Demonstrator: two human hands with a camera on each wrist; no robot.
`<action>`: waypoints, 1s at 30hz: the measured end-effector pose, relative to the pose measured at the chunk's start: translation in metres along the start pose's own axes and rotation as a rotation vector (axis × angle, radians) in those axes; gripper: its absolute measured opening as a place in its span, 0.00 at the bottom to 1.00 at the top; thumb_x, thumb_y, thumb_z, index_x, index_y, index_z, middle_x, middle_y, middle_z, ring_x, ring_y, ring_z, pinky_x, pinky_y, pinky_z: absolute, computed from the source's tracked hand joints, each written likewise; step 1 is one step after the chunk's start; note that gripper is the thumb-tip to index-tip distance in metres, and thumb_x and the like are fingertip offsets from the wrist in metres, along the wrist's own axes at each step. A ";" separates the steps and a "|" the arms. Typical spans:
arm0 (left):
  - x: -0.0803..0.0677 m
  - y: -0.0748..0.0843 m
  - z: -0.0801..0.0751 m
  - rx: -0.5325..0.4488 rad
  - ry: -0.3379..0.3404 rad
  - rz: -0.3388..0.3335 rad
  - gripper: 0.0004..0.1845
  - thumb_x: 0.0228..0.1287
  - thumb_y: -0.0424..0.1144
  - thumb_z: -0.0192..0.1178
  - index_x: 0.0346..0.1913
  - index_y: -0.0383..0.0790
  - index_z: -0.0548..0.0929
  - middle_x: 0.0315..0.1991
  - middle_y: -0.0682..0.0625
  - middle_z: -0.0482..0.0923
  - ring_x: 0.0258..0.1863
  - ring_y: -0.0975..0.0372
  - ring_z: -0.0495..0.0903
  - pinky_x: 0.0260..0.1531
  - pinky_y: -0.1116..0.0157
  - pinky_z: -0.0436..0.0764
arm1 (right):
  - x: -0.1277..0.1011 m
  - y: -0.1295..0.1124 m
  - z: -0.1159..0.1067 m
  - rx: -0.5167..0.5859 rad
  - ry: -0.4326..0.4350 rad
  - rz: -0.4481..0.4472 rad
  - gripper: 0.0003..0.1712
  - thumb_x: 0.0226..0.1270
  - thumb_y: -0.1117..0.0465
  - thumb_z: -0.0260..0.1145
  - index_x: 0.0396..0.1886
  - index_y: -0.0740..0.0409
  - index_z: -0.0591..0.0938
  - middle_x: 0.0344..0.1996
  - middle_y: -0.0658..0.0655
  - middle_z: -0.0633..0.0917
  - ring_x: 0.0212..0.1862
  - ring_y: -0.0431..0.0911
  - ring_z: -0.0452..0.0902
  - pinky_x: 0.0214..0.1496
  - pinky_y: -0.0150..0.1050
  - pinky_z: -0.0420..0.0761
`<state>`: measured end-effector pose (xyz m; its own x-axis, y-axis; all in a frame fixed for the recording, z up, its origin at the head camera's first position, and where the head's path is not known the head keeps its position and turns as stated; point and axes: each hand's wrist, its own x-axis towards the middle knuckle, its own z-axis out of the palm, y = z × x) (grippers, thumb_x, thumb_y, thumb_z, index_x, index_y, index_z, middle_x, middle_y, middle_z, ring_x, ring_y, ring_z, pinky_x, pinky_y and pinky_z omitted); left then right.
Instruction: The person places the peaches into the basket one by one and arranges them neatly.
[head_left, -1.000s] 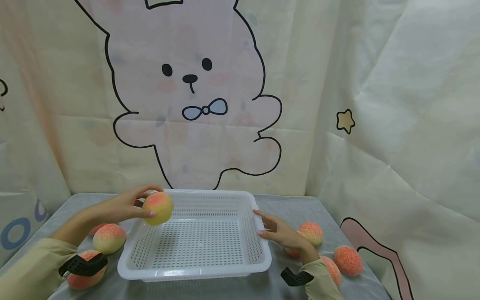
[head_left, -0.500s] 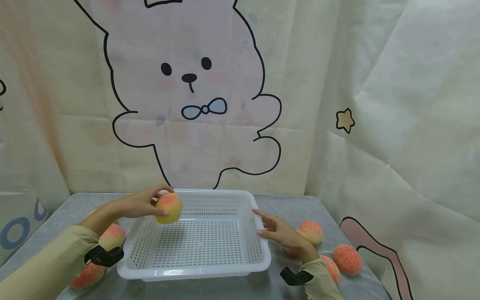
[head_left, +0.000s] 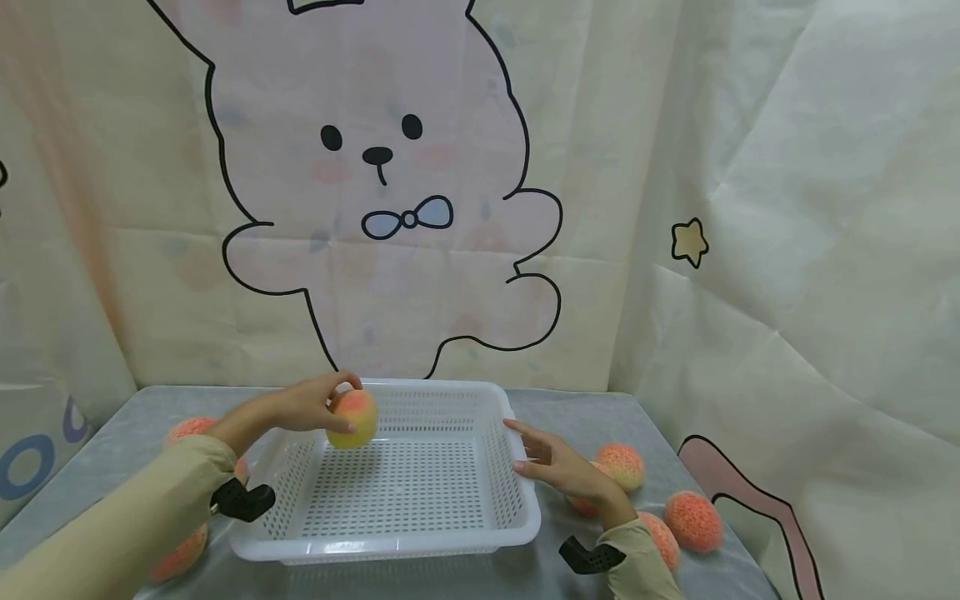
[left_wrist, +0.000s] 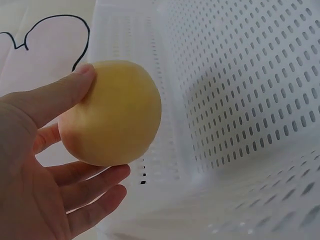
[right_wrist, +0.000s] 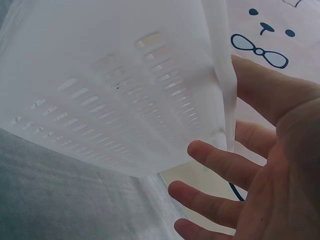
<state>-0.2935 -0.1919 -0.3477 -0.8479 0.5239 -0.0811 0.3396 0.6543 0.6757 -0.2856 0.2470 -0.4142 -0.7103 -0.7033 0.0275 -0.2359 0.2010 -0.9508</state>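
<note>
Left hand (head_left: 303, 410): grasping a peach (head_left: 352, 418), thumb on top and fingers cupped underneath; holds it in the air above the far-left corner of the basket (head_left: 390, 546).
Right hand (head_left: 558, 467): released, fingers straight and spread, resting against the outside of the basket's right wall just below the rim; holds nothing.
Change: over the last second the left hand has carried the peach from above the left rim inward and toward the back wall; the right hand has stayed where it was.
Reading of change: the peach now hangs fully over the basket's interior, so judged as close to being set down; not yet touching the floor of the basket.
Peach, look: round, smooth, pale yellow on the underside (left wrist view (left_wrist: 111, 114)), flushing orange-pink on top.
Basket: white plastic, rectangular, perforated walls and floor; nothing lying in it.
Other peaches: four on the desk (head_left: 577, 404) to the right of the basket (head_left: 693, 521), pinker and rough-textured; at least two on the left (head_left: 191, 427), partly hidden by the sleeve.
Backdrop: cloth with a cartoon rabbit (head_left: 382, 167).
</note>
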 end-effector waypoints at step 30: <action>0.008 -0.002 0.021 0.518 -0.020 -0.152 0.30 0.49 0.38 0.79 0.52 0.48 0.72 0.40 0.50 0.84 0.46 0.50 0.81 0.70 0.32 0.52 | 0.000 0.000 0.002 -0.076 0.029 0.018 0.43 0.76 0.58 0.61 0.82 0.57 0.51 0.73 0.72 0.68 0.66 0.60 0.76 0.58 0.41 0.84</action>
<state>-0.2924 -0.1773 -0.3654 -0.8967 0.4097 -0.1672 0.3748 0.9041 0.2055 -0.2842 0.2457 -0.4145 -0.7338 -0.6790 0.0206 -0.2719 0.2658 -0.9249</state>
